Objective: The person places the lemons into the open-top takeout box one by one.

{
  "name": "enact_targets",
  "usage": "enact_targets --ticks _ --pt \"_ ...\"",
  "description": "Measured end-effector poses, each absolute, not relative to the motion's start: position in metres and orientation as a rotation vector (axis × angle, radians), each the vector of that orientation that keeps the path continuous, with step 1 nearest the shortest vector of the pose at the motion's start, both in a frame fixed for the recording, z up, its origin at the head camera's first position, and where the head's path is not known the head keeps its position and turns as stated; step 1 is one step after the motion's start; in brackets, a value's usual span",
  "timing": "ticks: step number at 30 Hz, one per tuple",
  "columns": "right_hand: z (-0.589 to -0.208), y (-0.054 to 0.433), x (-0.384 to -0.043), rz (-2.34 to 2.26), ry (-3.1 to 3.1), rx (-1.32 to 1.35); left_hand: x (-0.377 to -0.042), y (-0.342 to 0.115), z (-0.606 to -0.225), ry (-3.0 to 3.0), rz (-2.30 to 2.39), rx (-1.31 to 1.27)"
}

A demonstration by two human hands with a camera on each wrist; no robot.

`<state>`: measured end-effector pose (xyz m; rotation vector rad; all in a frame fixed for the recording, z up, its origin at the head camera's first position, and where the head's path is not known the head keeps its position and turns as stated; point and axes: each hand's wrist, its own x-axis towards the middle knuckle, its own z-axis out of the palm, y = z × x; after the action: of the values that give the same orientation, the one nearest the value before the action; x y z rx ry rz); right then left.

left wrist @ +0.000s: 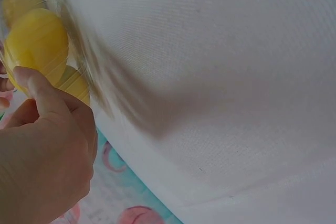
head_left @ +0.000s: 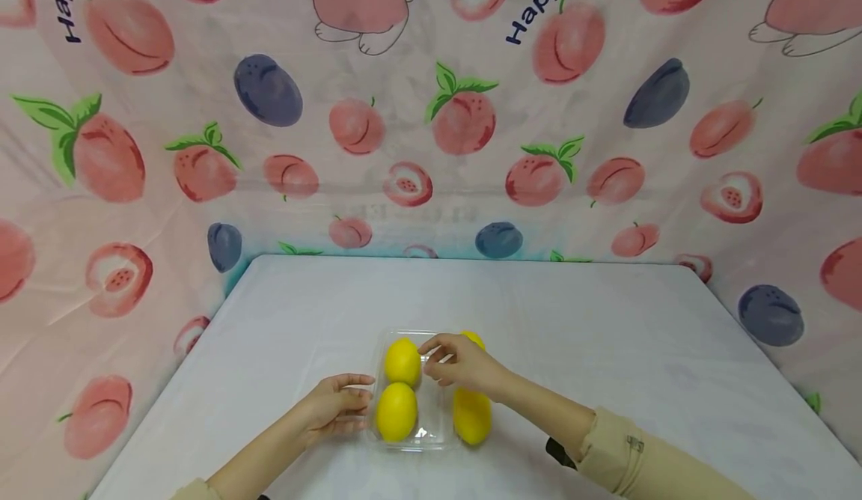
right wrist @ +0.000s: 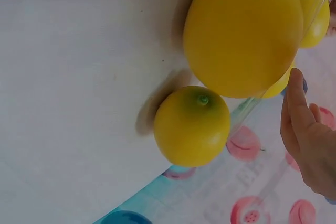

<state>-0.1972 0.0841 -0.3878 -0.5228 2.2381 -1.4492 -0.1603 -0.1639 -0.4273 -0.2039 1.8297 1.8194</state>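
A clear plastic tray (head_left: 434, 410) stands on the table, with two yellow lemons in its left half, a far lemon (head_left: 402, 360) and a near lemon (head_left: 396, 412). Two more lie along its right side: a front lemon (head_left: 473, 419) and a back lemon (head_left: 475, 337), partly hidden by my right hand. My left hand (head_left: 337, 408) is at the tray's left wall, its fingertips right against the plastic. Above the tray, close by the far lemon, my right hand (head_left: 459, 363) has loosely bent fingers with nothing between them. One lemon (right wrist: 191, 127) shows a green tip in the right wrist view.
A white cloth covers the table (head_left: 572, 320), whose back edge meets a fruit-patterned curtain (head_left: 404, 133). The same printed cloth hangs along both sides of the table.
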Motion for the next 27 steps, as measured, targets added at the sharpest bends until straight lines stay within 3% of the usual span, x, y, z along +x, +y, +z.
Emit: enact_targets --ticks 27 --pt "-0.386 0.116 -0.215 -1.522 2.285 -0.382 -0.16 -0.165 -0.428 1.803 1.827 -0.148"
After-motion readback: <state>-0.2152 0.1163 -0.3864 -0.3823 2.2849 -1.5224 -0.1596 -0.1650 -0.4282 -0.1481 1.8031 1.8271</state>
